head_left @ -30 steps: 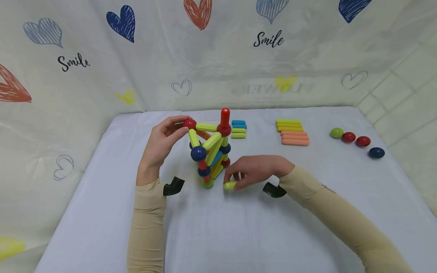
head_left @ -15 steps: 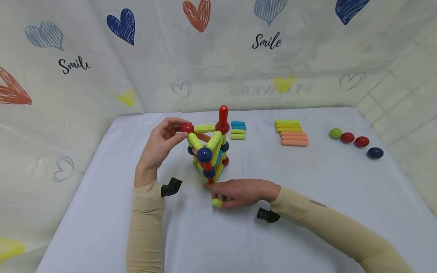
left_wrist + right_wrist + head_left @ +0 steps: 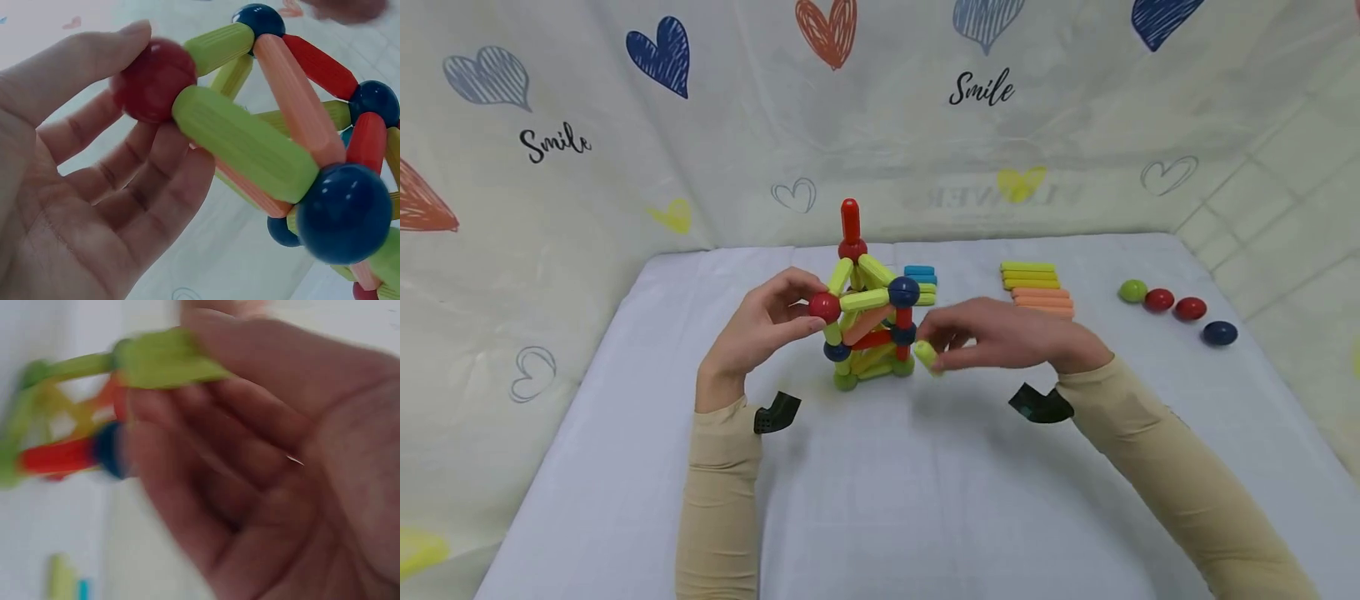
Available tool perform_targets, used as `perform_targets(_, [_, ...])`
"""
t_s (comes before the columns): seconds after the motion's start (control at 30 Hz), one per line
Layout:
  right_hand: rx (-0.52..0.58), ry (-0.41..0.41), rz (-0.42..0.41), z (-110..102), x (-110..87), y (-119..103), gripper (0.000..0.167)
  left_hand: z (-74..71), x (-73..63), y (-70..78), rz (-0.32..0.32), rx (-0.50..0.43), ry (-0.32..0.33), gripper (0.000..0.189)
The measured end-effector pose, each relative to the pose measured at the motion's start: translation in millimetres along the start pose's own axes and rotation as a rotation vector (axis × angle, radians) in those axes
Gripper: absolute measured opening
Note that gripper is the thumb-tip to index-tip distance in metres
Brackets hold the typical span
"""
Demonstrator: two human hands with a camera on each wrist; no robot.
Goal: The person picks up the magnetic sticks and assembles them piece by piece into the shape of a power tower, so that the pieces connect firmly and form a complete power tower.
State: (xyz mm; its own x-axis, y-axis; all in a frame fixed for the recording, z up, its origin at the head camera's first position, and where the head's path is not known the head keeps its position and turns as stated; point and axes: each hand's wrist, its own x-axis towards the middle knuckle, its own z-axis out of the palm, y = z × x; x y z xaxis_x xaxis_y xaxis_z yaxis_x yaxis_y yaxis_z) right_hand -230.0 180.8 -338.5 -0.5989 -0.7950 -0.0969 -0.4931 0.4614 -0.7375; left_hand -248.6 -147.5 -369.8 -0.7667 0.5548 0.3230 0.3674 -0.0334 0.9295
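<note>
A tower of coloured rods and balls [image 3: 865, 298] stands in the middle of the table, topped by an upright red rod [image 3: 850, 218]. My left hand [image 3: 767, 321] grips a red ball [image 3: 155, 80] at its upper left corner, thumb on one side and fingers on the other. From that ball, light green rods [image 3: 247, 144] run to blue balls [image 3: 344, 214]. On the tower's right side, my right hand [image 3: 1000, 333] pinches a short light green rod [image 3: 927, 356] between thumb and fingers, close beside a blue ball [image 3: 903, 333]. The right wrist view is blurred.
Behind the tower lie short blue and green rods [image 3: 921, 272], partly hidden. Farther right are yellow-green rods [image 3: 1028, 276] and orange rods [image 3: 1041, 298] in rows. A green ball [image 3: 1132, 291], red balls [image 3: 1159, 300] and a blue ball [image 3: 1220, 333] line the right edge.
The tower has turned, its red top rod swinging left and a blue corner ball swinging right. My right hand, still pinching the green rod, went toward me, then back up to the right.
</note>
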Motion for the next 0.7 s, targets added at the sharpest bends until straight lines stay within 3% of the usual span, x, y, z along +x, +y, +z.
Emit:
perform_targets(0.17, [0.036, 0.460, -0.086, -16.6, 5.2, -30.4, 0.024, -2.3, -2.7, -0.6, 0.058, 0.001, -0.090, 0.028])
perform_targets(0.27, [0.003, 0.600, -0.063, -16.5, 12.8, -35.0, 0.027, -2.1, -3.7, 0.4, 0.090, -0.013, -0.147, 0.027])
perform_targets(0.37, [-0.029, 0.623, -0.060, -16.0, 18.2, -32.9, 0.027, -1.4, -4.2, 1.5, 0.113, -0.024, -0.180, 0.030])
perform_targets(0.57, [-0.033, 0.607, -0.031, -18.2, 24.1, -30.3, 0.028, -0.3, -4.5, 2.0, 0.119, -0.035, -0.187, 0.031])
perform_targets(0.7, [0.061, 0.553, -0.025, -21.2, 23.4, -21.8, 0.031, 0.5, -4.3, 1.9, 0.115, -0.036, -0.199, 0.029])
